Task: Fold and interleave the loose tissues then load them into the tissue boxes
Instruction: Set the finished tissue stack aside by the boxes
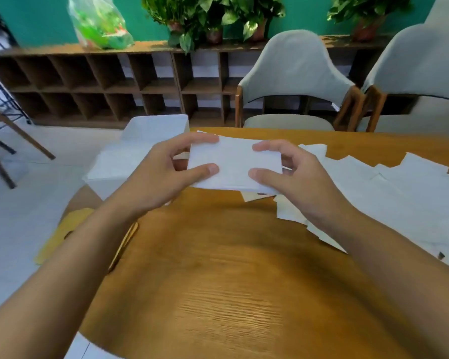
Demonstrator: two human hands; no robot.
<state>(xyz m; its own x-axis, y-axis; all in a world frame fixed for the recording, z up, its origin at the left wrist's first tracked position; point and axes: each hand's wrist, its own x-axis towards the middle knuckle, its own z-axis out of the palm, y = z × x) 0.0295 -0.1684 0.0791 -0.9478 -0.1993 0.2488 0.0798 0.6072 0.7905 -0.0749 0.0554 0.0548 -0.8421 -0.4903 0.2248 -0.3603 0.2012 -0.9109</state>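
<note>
Head cam, the only angle here. Both hands are holding a folded tissue bundle (233, 164) just above the wooden table (231, 281), out near its far side. The left hand (163, 172) is pinching the bundle's left end, thumb on the near edge and fingers on the far edge. The right hand (296, 177) is gripping the right end the same way.

What's worrying me:
- The grip is only at the two ends, so I'm guessing the middle layers could be sliding or fanning out, and the interleave would come apart.
- The lower sheets are looking uneven at the near right corner, so squeezing harder might be creasing them crooked.
- The right forearm is passing over the loose tissues (399, 193) spread along the right side. One sweep of that arm could probably drag some off.
- The white heap (151, 141) at the left (box or tissues, can't tell) is hanging over the table edge, so a bump might tip it.
</note>
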